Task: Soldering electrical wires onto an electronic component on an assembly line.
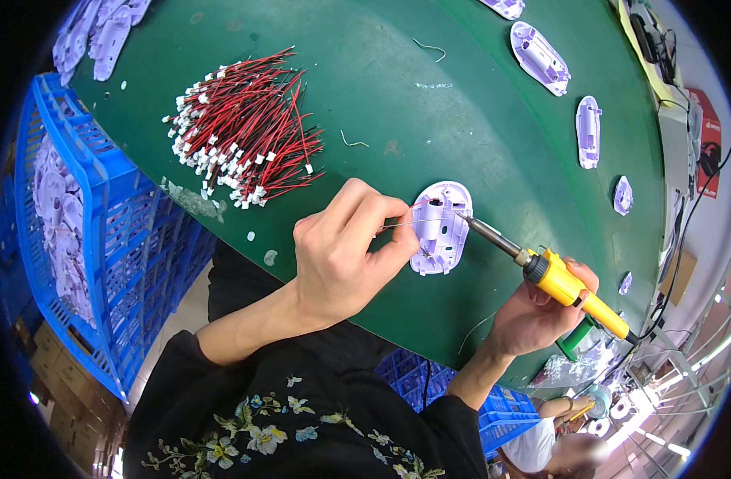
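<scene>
Green table (501, 132), bright tube lights (717, 348)

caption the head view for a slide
Right hand holds yellow soldering iron at lilac shell; left hand pinches thin wire.

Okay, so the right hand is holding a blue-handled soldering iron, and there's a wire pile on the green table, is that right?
Not quite: the head view shows that the soldering iron in the right hand is yellow-handled, not blue-handled. The wire pile is on the green table, as you said.
</scene>
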Demonstrator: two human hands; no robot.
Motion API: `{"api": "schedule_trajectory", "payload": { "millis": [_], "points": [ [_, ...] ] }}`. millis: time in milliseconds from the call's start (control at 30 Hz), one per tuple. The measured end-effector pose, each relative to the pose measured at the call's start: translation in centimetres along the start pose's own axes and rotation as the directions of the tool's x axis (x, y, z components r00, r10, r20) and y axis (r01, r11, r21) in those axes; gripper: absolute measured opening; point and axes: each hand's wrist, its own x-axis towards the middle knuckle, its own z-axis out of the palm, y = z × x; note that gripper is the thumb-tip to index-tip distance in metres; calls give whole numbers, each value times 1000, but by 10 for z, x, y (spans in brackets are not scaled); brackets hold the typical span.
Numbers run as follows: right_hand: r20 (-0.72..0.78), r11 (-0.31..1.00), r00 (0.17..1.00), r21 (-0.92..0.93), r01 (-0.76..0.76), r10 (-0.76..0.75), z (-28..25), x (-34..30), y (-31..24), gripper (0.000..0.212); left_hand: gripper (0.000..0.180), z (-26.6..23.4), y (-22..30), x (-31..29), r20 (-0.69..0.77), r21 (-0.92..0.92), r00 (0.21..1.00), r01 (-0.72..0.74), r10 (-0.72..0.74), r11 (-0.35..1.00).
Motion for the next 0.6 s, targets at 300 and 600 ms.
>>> {"api": "schedule_trajectory", "payload": {
  "millis": [300, 600],
  "points": [
    [75, 1000, 997, -23, -19, 21, 4, -2, -1, 35, 15, -1, 0, 0, 6, 1, 1000, 2, -2, 1000],
    [80, 1000, 996, -15, -25, 26, 8, -2, -1, 35, 14, 0, -1, 1, -12, 1, 1000, -4, 4, 1000]
  ]
}}
